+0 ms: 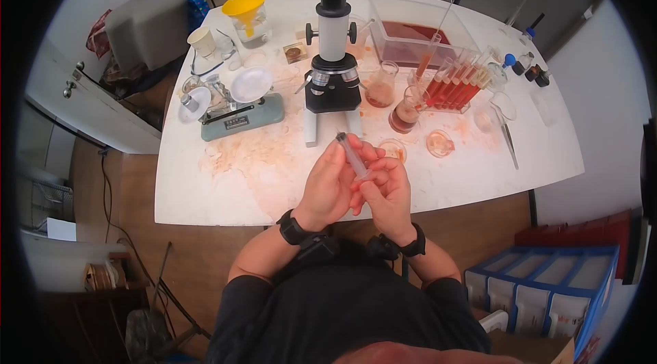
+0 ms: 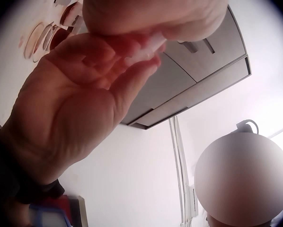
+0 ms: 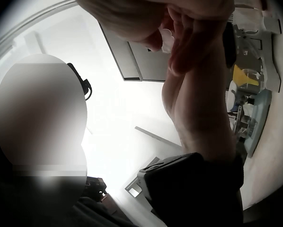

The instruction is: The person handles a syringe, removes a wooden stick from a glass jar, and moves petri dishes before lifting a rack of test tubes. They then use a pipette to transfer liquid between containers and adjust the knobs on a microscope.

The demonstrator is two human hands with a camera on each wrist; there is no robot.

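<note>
A clear plastic syringe (image 1: 353, 158) with a dark stopper near its tip slants up and away over the table, in front of the microscope. My left hand (image 1: 327, 183) grips its barrel between thumb and fingers. At the lower, flange end, the right hand (image 1: 387, 186) pinches the syringe, thumb on the near side. The two hands meet below it. In the left wrist view, the whitish end of the syringe (image 2: 150, 50) shows between the right hand's fingers. Fingers hide most of it in the right wrist view.
Beyond the hands stands a microscope (image 1: 332, 49). To its left are a balance (image 1: 243, 118) and a yellow funnel (image 1: 244, 3); to its right, flasks (image 1: 381, 87), a test-tube rack (image 1: 457, 83) and a clear tub (image 1: 424, 35). Petri dishes (image 1: 440, 144) and tweezers (image 1: 507, 137) lie nearer. Reddish stains mark the tabletop (image 1: 226, 193).
</note>
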